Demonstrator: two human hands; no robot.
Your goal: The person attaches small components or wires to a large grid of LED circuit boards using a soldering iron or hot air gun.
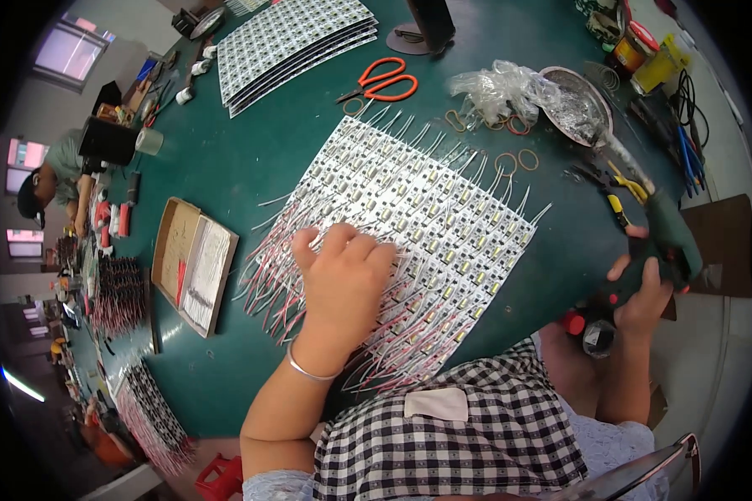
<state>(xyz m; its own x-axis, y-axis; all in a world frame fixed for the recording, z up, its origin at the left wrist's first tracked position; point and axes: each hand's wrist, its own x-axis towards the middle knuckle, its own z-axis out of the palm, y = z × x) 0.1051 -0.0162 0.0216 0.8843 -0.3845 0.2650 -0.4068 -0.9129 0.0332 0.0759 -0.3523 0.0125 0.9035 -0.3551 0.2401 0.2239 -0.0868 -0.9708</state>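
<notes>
A white sheet of circuit boards (418, 213) lies tilted on the green table. Thin wires stick out from its far edge, and red and white wires (284, 275) fan over its near and left parts. My left hand (347, 271) rests over the left part, fingers curled down among the wires; its fingertips and anything pinched in them are hidden. At the right table edge, my right hand (643, 296) is wrapped round a dark green tool (675, 234) with red spots. Beside it lie pliers (620, 209) with yellow and black handles.
Orange-handled scissors (384, 82) lie beyond the sheet, near rubber bands (506, 164), a clear plastic bag (497, 92) and a round pan (578, 92). Stacked board sheets (297, 46) stand at the back. Left are a cardboard box (175, 250) and a person (63, 179).
</notes>
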